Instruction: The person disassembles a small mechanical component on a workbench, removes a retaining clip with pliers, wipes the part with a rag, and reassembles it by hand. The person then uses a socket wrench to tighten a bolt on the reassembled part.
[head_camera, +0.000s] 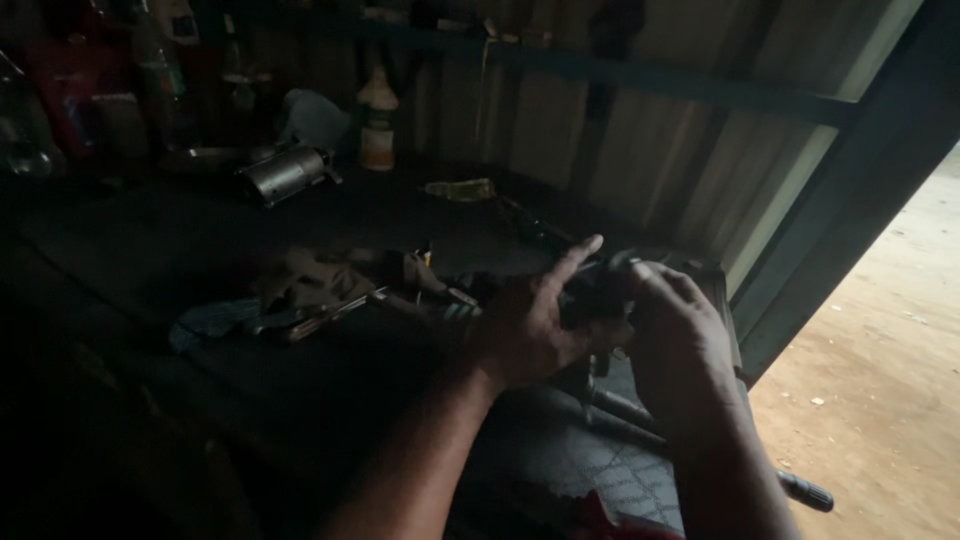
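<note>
Head view: two hands, left hand (525, 325), right hand (680, 340), one dark part (590, 290) between.

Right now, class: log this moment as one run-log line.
left hand: grips small dark part | right hand: same part | surface: dark workbench | nearby: bottle, metal cylinder

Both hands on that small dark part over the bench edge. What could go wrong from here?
1. The dark part, gripped between the left hand and right hand, sits near the bench edge; a slip might send it to the dirt floor.
2. The light is dim, so fine detail on the part is hard to see.
3. Loose tools lie beside the left forearm and might get knocked.
</note>
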